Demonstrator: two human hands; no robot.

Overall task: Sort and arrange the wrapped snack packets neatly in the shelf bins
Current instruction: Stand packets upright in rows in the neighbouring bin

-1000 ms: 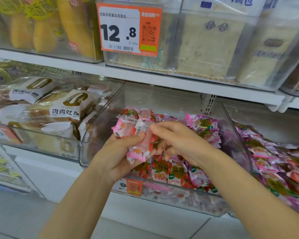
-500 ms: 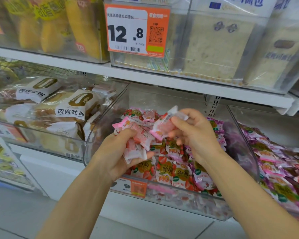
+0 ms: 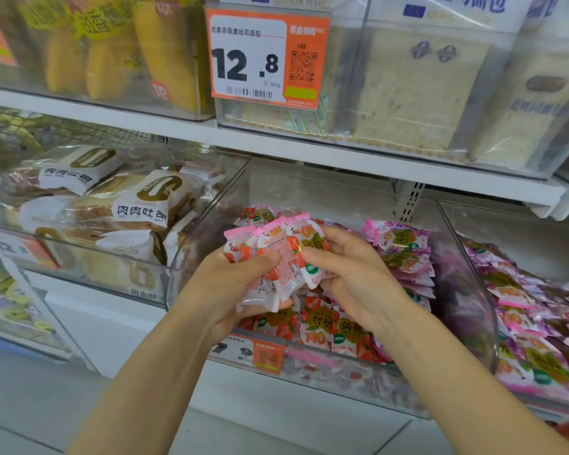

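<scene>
While over bin rim (image 3: 173, 280), packets (image 3: 283, 254) in fingers (image 3: 260, 261)

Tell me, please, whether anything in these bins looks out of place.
Purple packets stand at the right of the middle bin, beside the red packets: two kinds share one bin. Those in the right bin lie in a loose heap.

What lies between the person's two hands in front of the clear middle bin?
In the head view, a bunch of pink-and-white strawberry-print snack packets fills the gap, gripped by the left hand and pinched by the right hand.
</scene>
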